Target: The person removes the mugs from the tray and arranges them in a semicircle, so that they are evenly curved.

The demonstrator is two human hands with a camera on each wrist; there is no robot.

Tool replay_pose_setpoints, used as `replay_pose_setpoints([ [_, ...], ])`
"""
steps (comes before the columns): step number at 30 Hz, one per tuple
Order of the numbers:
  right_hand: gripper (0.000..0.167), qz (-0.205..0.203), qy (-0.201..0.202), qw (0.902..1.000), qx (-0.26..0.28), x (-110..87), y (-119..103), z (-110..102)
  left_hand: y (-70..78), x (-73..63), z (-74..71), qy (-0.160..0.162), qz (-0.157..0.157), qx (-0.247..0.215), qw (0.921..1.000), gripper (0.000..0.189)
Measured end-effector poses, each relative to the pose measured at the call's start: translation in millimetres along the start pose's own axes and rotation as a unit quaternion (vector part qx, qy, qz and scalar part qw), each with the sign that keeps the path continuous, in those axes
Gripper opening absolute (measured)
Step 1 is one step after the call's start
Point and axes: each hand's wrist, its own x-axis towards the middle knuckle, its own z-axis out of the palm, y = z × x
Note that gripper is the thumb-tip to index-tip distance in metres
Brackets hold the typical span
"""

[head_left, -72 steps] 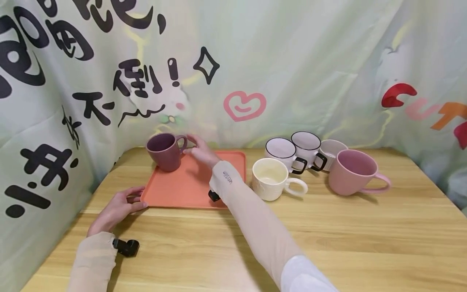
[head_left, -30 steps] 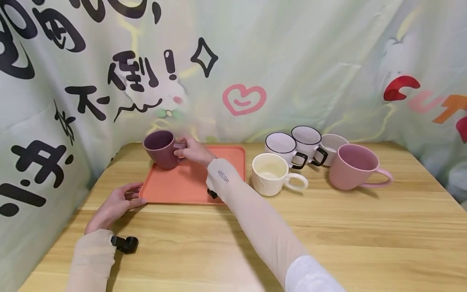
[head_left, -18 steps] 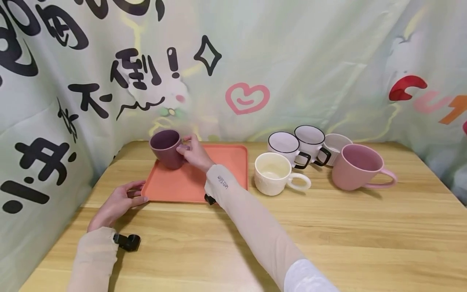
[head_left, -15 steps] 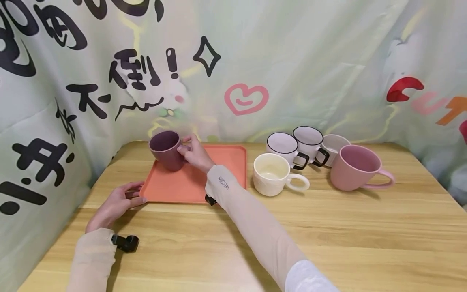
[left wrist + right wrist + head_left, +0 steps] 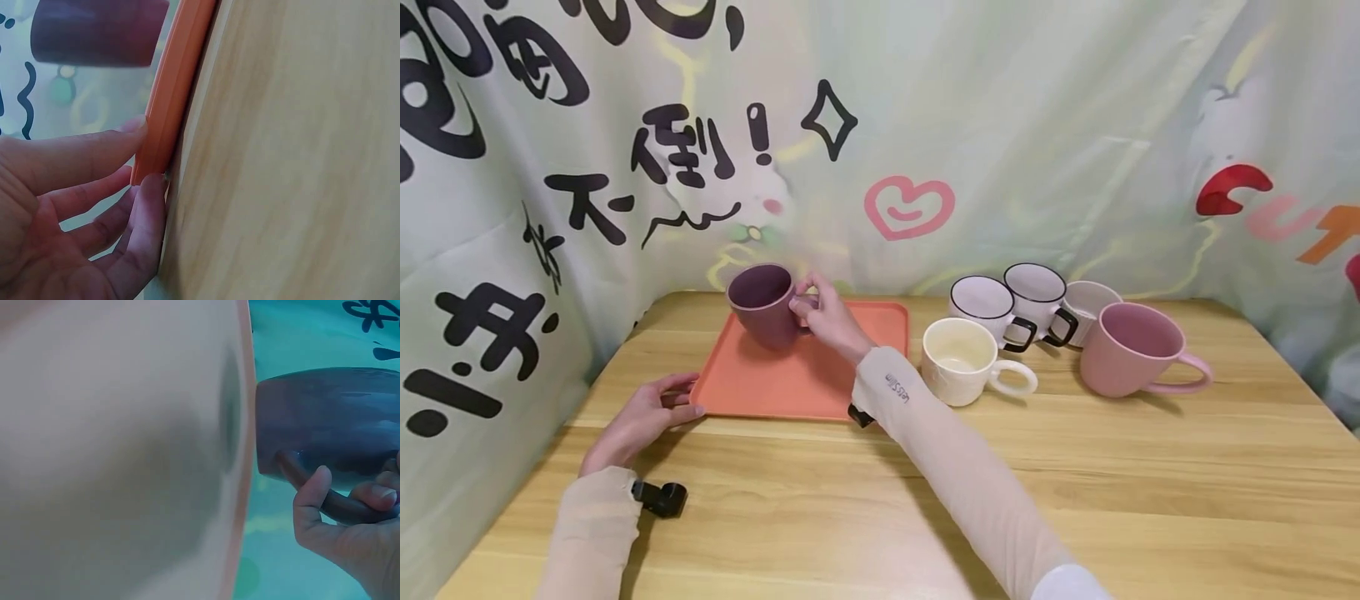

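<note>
A dark purple mug stands upright over the left back part of the orange tray. My right hand grips its handle from the right. In the right wrist view, fingers curl round the handle of the mug, whose base is close over the tray. My left hand holds the tray's front left corner. In the left wrist view the thumb lies against the rim of the tray while other fingertips press at its corner. That view also shows a gap between the mug and the tray.
A cream mug is just right of the tray. Behind it are two black-rimmed white mugs, a ribbed whitish cup and a large pink mug. A printed curtain hangs behind the wooden table.
My right hand reached the purple mug's handle, took hold of it and has shifted the mug rightward over the tray. My left hand has stayed at the tray's corner.
</note>
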Motion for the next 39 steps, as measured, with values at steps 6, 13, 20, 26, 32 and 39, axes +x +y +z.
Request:
replay_pose_setpoints([
  [6,0.011,0.001,0.002,1.0000,-0.008,-10.7,-15.5,-10.0,-1.1,0.2,-2.9,-0.001,0.000,0.005,1.0000,0.068],
  [13,0.011,0.006,0.026,0.9994,-0.023,-24.4,-32.7,-15.9,0.7,1.4,-4.7,0.000,0.002,0.014,0.9999,0.067],
  [20,0.011,0.006,0.031,0.9989,-0.034,-40.1,-39.9,-21.9,0.1,-0.3,-4.0,-0.001,0.009,0.018,0.9998,0.067],
  [26,0.010,0.008,0.041,0.9982,-0.043,-56.0,-47.2,-29.3,-1.0,-1.0,-2.9,-0.003,0.015,0.014,0.9998,0.065],
  [32,0.010,0.008,0.054,0.9966,-0.061,-66.1,-51.7,-43.2,-0.4,-0.7,-1.2,-0.003,0.012,0.012,0.9999,0.065],
  [39,0.010,0.008,0.066,0.9963,-0.053,-75.5,-58.9,-59.4,-0.3,-0.5,-0.6,-0.004,0.015,0.011,0.9998,0.065],
])
